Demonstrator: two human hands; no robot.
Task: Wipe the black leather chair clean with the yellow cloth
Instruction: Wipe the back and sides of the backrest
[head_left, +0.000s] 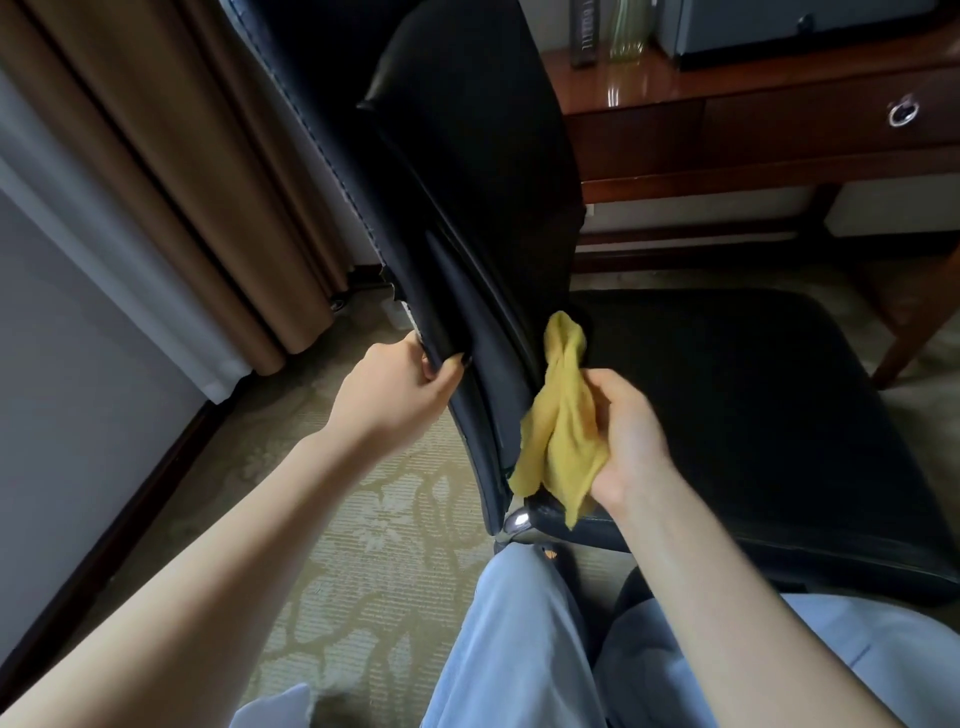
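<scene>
Black leather chair (727, 415) stands on a patterned carpet (363, 545), its wide seat to the right and its backrest (467, 156) rising on the left, seen nearly edge-on. The left hand (395, 395) grips the outer edge of the backrest low down, fingers curled round the leather. The right hand (628, 436) holds a bunched yellow cloth (561, 431) just above the seat's near left corner. The cloth's upper tip reaches the crease where backrest and seat meet, and its lower end hangs over a shiny metal joint (517, 519). Pale blue jeans (509, 649) show below. A brown curtain (182, 182) hangs behind the chair on the left; a glossy wooden tabletop (675, 78) with a ring-handled drawer (831, 119) stands beyond the seat.
</scene>
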